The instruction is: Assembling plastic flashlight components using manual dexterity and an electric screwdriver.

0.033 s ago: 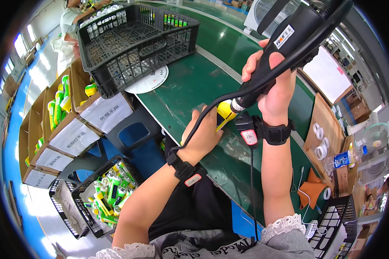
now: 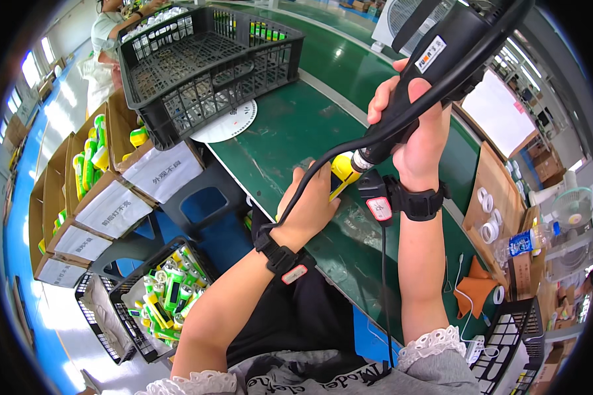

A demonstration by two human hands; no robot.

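My right hand (image 2: 423,135) is wrapped around a black electric screwdriver (image 2: 435,56), which slants down to the left over the green table. Its metal nose meets a yellow-and-black plastic piece (image 2: 342,172). My left hand (image 2: 308,205) grips that piece close to the tabletop, and its fingers hide most of it. The bit itself cannot be seen. A thick black cable (image 2: 356,143) loops from the tool across to my left wrist. Both wrists wear black straps with small tagged modules.
A black plastic crate (image 2: 211,92) stands on the green table (image 2: 270,131), partly over a white disc (image 2: 230,125). Left are cardboard bins (image 2: 115,204) of green-and-yellow units and a lower full crate (image 2: 168,289). White rings (image 2: 489,230) lie right. Another person (image 2: 105,33) is far left.
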